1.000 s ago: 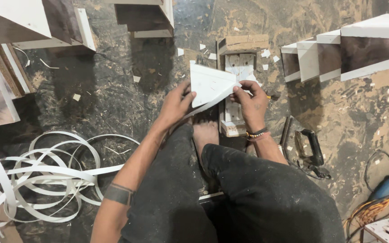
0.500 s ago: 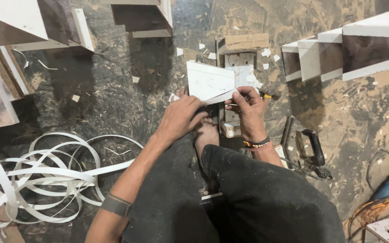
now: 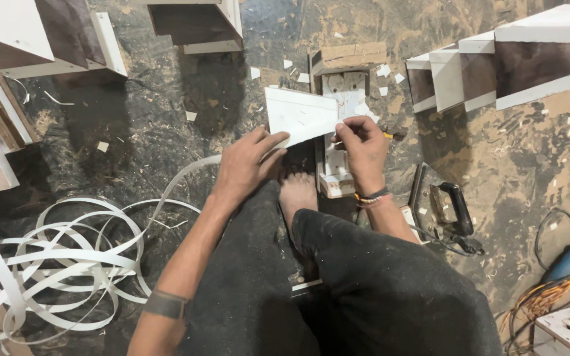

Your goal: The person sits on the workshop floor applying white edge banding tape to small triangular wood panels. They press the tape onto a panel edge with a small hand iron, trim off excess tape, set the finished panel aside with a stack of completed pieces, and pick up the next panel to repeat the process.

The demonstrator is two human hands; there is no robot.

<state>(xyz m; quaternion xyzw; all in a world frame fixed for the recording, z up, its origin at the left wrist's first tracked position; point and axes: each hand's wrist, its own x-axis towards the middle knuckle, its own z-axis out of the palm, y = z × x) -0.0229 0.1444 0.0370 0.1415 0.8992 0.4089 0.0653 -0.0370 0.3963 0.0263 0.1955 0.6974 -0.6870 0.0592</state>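
Down on the dusty workshop floor, a seated person is holding a small white panel (image 3: 300,116) just above a bare foot (image 3: 297,194). Their left hand (image 3: 245,165) is pinching its lower edge, fingers closed on it, while the right hand (image 3: 363,148) is gripping the right edge. Coils of white edge banding (image 3: 54,264) are lying at the left, a power tool (image 3: 453,217) at the right.

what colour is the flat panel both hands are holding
White, seen best in the head view: the panel between left hand and right hand.
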